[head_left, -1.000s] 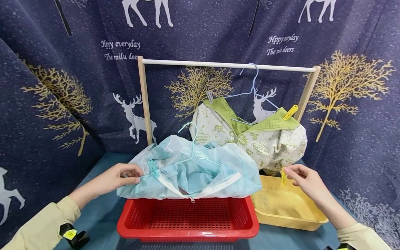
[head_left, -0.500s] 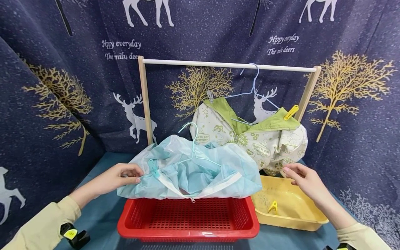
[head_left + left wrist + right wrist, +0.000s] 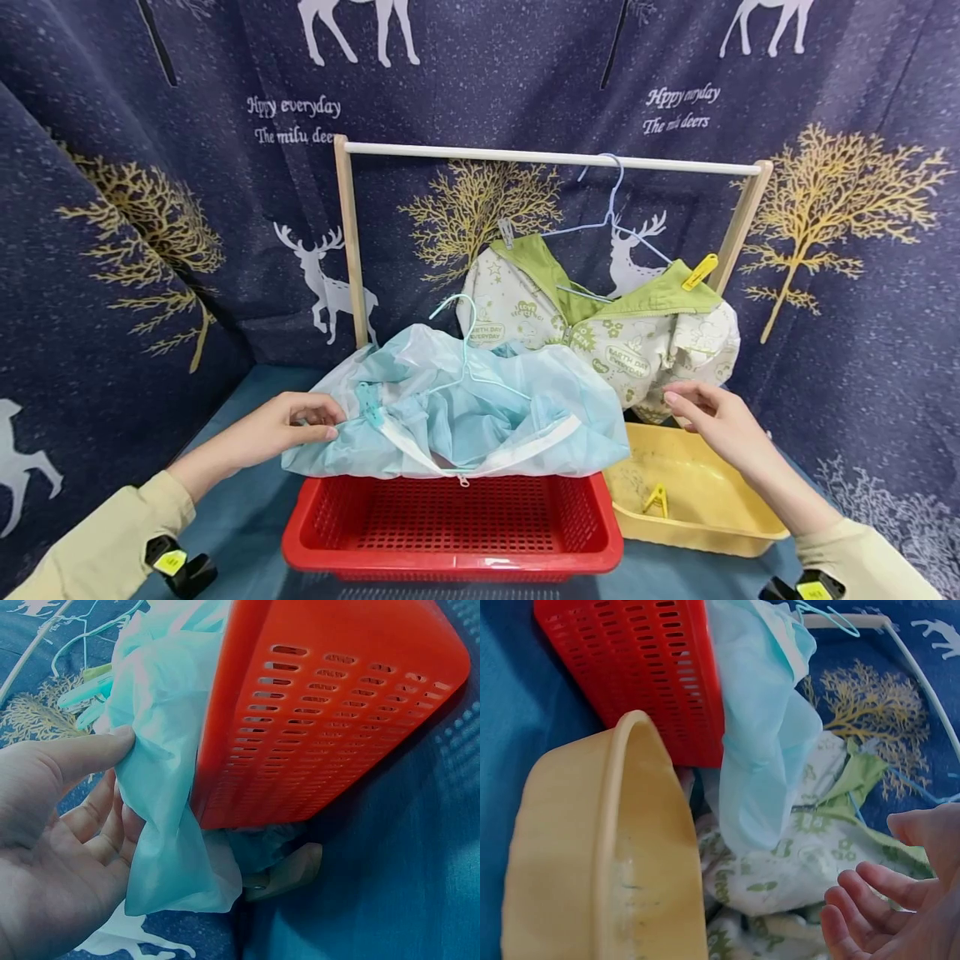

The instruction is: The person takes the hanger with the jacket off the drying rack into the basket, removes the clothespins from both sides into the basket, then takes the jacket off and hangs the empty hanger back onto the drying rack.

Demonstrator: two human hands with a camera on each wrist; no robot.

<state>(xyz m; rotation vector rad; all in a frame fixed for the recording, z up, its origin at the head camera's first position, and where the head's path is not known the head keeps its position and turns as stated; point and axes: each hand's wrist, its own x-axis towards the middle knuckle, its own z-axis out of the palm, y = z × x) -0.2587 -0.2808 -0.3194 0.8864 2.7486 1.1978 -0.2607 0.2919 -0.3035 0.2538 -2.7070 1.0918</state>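
Observation:
A light blue translucent jacket (image 3: 570,375) lies over the back of a red perforated basket (image 3: 450,562), a mint hanger (image 3: 465,342) in its neck and a teal clothespin (image 3: 367,404) clipped at its left. My left hand (image 3: 281,429) touches the jacket's left side, thumb and loosely bent fingers at the fabric; in the left wrist view some fingertips are hidden behind it. My right hand (image 3: 720,425), fingers relaxed and holding nothing, hovers above the yellow tray (image 3: 705,542). Inside that tray sits a yellow clothespin (image 3: 656,500).
Behind stands a wooden rack with a white rail (image 3: 480,153). From it a green-and-white printed jacket (image 3: 622,350) hangs on a blue hanger (image 3: 611,200), with a grey clothespin (image 3: 506,233) and another yellow clothespin (image 3: 700,272) on it. A dark patterned curtain (image 3: 187,50) backs the table.
The right hand has let go of a yellow clothespin, which dropped into the yellow tray. That hand then moved slightly left and up. The left hand has stayed in place.

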